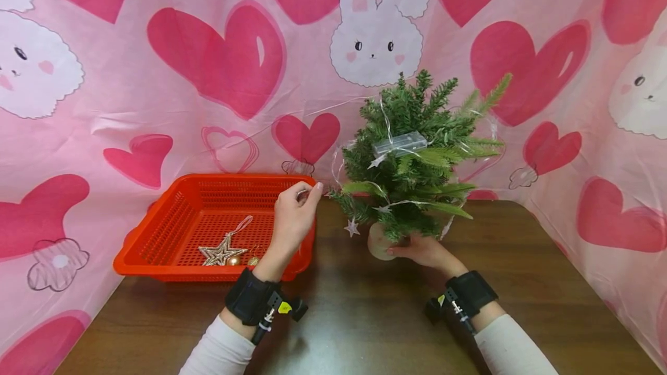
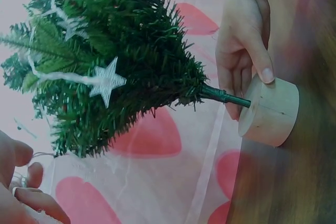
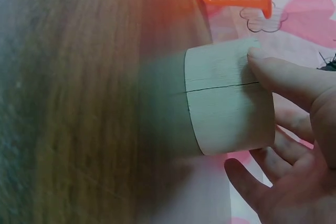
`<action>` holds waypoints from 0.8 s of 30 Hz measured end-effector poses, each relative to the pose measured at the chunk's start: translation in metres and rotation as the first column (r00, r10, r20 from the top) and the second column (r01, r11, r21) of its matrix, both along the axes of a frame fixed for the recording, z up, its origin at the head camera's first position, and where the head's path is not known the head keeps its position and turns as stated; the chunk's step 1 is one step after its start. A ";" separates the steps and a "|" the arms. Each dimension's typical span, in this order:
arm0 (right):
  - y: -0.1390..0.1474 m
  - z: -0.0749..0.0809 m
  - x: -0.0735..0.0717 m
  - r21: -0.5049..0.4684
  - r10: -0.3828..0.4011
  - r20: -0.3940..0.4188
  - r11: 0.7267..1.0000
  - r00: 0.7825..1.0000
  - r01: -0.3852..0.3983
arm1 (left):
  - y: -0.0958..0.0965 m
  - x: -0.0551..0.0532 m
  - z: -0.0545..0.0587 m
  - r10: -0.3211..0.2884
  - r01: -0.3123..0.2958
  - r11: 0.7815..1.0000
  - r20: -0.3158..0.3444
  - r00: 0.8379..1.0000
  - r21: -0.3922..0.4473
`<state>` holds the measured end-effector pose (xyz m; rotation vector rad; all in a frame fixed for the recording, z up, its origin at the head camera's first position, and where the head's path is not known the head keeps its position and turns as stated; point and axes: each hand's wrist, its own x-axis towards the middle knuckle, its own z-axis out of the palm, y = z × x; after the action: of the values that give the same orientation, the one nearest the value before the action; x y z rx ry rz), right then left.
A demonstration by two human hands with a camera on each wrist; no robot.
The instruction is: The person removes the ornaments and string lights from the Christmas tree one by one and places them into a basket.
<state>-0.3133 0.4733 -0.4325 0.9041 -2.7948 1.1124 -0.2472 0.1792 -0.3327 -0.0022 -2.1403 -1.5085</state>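
- Here, nearest the camera, lower right of centre in the head view: right hand (image 1: 424, 250) wraps the tree's wooden base (image 1: 379, 243), thumb on top and fingers curled round its side. Right wrist view confirms it, thumb pressed on the pale round block (image 3: 228, 106). Judgement: hold this grip firm and low so the tree does not tip while the other hand works.
- Centre: left hand (image 1: 293, 219) raised, thumb and forefinger closed in a pinch on a thin light string (image 1: 333, 181) near the tips of the lowest branches. The strand is too fine to trace fully.
- Right of centre: small artificial Christmas tree (image 1: 417, 155) stands on the brown table (image 1: 365, 317). Its stem (image 2: 226, 97) runs into the base. Small silver stars (image 1: 352, 227) hang along the string; a clear battery box (image 1: 400, 143) sits among the upper branches.
- Judgement: draw the string gently, keeping it off the needle tips; a snagged star could pull a branch or rock the tree.
- Left, further back: red plastic basket (image 1: 156, 230) with a glitter star topper (image 1: 221, 252) and small gold baubles (image 1: 242, 260).
- Farthest: pink heart-and-bunny backdrop (image 1: 219, 57).
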 end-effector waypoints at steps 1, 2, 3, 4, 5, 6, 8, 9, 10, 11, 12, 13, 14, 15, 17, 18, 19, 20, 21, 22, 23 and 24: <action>0.001 0.001 0.001 0.002 0.014 0.002 1.000 1.000 -0.014 | 0.000 0.000 0.000 0.003 -0.003 1.000 -0.009 1.000 0.009; 0.002 0.003 0.002 0.009 0.017 0.005 1.000 1.000 -0.017 | 0.000 0.000 0.000 0.004 -0.004 1.000 -0.017 1.000 0.023; 0.002 0.004 0.003 0.012 0.026 0.003 1.000 1.000 -0.026 | 0.000 0.000 0.000 0.002 -0.001 0.999 -0.026 1.000 0.039; 0.002 0.005 0.004 0.016 0.022 0.007 1.000 1.000 -0.022 | 0.000 0.000 0.000 0.001 0.000 0.999 -0.035 0.999 0.054; 0.002 0.006 0.004 0.012 0.024 0.012 1.000 1.000 -0.024 | 0.000 0.000 0.000 -0.001 0.004 0.997 -0.045 0.999 0.073; 0.002 0.006 0.005 0.012 0.013 0.020 1.000 1.000 -0.013 | 0.001 0.000 0.000 0.000 0.005 0.996 -0.052 0.999 0.090; 0.000 0.006 0.005 0.008 -0.015 0.035 1.000 0.999 0.015 | 0.002 -0.001 0.000 0.007 0.000 0.993 -0.057 0.998 0.119; -0.001 0.005 0.005 -0.001 -0.029 0.037 1.000 0.999 0.029 | 0.002 -0.001 0.001 0.014 -0.006 0.991 -0.059 0.998 0.131; -0.003 0.004 0.004 -0.011 -0.044 0.041 0.999 0.998 0.044 | 0.003 -0.002 0.001 0.015 -0.006 0.989 -0.057 0.998 0.151; -0.004 0.003 0.003 -0.026 -0.052 0.041 0.998 0.998 0.053 | 0.003 -0.002 0.002 0.015 -0.005 0.985 -0.054 0.998 0.173; -0.006 0.002 0.003 -0.043 -0.060 0.040 0.997 0.997 0.062 | 0.004 -0.003 0.003 0.012 -0.001 0.981 -0.053 0.999 0.196; -0.007 0.001 0.002 -0.064 -0.060 0.034 0.996 0.998 0.062 | 0.004 -0.004 0.003 0.007 0.004 0.976 -0.051 0.999 0.218; -0.009 -0.001 0.000 -0.089 -0.056 0.020 0.994 0.998 0.057 | 0.004 -0.004 0.004 -0.003 0.014 0.970 -0.049 0.999 0.242; -0.010 -0.002 0.000 -0.108 -0.059 0.007 0.992 0.998 0.060 | 0.004 -0.004 0.005 -0.014 0.027 0.964 -0.048 0.999 0.265; -0.013 -0.005 -0.001 -0.154 -0.057 -0.021 0.987 0.998 0.053 | 0.004 -0.004 0.006 -0.038 0.048 0.951 -0.039 0.999 0.306; -0.014 -0.007 -0.002 -0.167 -0.061 -0.039 0.984 0.997 0.054 | 0.004 -0.004 0.006 -0.047 0.055 0.945 -0.031 0.998 0.321; -0.015 -0.009 -0.002 -0.176 -0.067 -0.053 0.983 0.996 0.057 | 0.003 -0.004 0.005 -0.055 0.058 0.942 -0.021 0.998 0.329; -0.015 -0.010 -0.002 -0.183 -0.071 -0.071 0.981 0.995 0.057 | 0.003 -0.003 0.006 -0.062 0.062 0.940 -0.010 0.998 0.336; -0.016 -0.011 -0.001 -0.187 -0.078 -0.084 0.980 0.993 0.061 | 0.002 -0.003 0.006 -0.068 0.065 0.938 -0.002 0.998 0.341; -0.016 -0.012 -0.001 -0.195 -0.079 -0.097 0.979 0.992 0.059 | 0.002 -0.003 0.005 -0.075 0.069 0.936 0.005 0.997 0.345; -0.017 -0.013 -0.001 -0.200 -0.087 -0.100 0.978 0.991 0.066 | 0.001 -0.002 0.005 -0.082 0.073 0.934 0.010 0.997 0.349; -0.017 -0.013 0.000 -0.199 -0.098 -0.102 0.977 0.990 0.076 | 0.001 -0.002 0.005 -0.086 0.076 0.935 0.012 0.996 0.346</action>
<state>-0.3136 0.4567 -0.4454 0.7901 -2.5562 1.2534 -0.2497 0.1800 -0.3276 0.0534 -1.8868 -1.9246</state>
